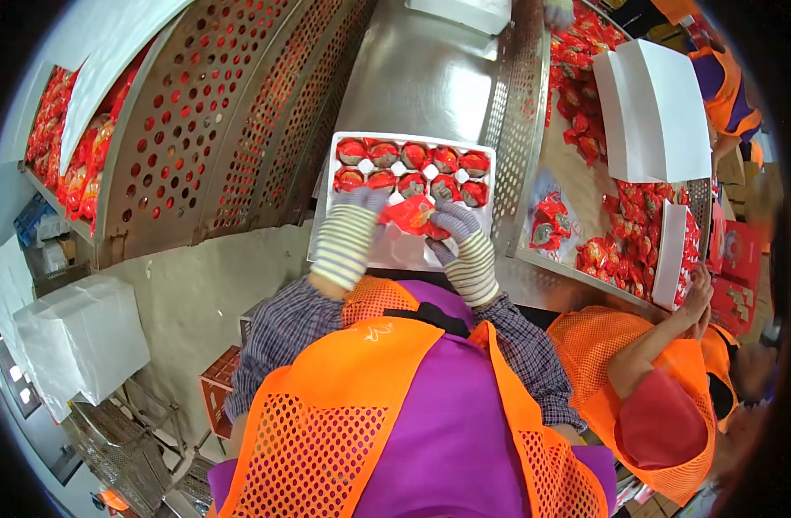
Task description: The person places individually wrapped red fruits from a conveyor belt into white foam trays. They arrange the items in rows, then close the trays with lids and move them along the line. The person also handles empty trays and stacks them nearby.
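A white tray (pixel 490 173) lies before me, with rows of round, dark, egg-like items in red wrappers (pixel 414 155) set in its wells. Between my hands, over the tray's near part, is a red wrapped packet (pixel 408 214). My right hand (pixel 466 250), in a striped knit glove, has its fingers closed on the packet's right end. My left hand (pixel 348 233), gloved alike, is at the packet's left end; its fingers are smeared by motion, so their grip is unclear. The hands and packet partly hide the tray's near part.
A steel work surface (pixel 404 78) runs away beyond the tray. Perforated metal panels (pixel 188 129) rise at left, with red packets behind them. At right, a bin holds loose red packets (pixel 629 233) and a white box (pixel 654 112). A co-worker's hands (pixel 696 298) are beside another white box.
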Action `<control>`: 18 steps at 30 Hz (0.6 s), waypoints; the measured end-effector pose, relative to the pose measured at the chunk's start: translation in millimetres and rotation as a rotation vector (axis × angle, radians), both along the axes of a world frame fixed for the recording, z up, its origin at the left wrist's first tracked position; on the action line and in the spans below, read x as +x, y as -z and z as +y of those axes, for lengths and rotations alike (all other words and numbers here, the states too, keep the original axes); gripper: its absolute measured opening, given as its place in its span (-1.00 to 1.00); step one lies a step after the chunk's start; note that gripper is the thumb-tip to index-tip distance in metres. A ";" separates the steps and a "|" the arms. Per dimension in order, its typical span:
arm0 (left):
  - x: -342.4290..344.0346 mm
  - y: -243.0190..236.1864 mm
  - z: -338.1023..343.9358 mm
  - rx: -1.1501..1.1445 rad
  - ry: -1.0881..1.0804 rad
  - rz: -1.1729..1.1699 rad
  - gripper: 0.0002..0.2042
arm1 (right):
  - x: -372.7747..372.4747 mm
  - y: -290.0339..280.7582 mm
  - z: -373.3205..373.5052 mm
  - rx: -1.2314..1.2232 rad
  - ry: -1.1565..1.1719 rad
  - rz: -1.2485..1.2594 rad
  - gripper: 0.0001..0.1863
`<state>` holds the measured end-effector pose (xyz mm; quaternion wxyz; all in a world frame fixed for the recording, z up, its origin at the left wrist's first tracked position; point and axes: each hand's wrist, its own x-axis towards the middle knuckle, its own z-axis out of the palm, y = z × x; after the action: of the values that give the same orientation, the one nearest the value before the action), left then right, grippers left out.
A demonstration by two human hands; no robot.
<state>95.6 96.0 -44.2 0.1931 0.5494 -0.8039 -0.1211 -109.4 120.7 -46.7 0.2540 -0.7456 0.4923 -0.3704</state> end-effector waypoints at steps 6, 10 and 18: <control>-20.0 34.7 -26.3 0.449 0.196 -0.391 -0.75 | 3.5 11.3 1.8 0.148 0.158 0.097 -0.54; -16.8 75.9 -28.5 0.630 0.151 -0.443 -0.69 | 7.9 -5.9 -2.5 0.284 0.379 0.062 -0.58; -7.2 49.2 -28.9 0.456 0.132 -0.249 -0.64 | 13.6 -9.4 -3.1 0.147 0.331 0.135 -0.58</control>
<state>88.4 67.1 -93.5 -0.0444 0.5356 -0.8076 -0.2428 -95.9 117.6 -37.3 0.2100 -0.6570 0.6498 -0.3194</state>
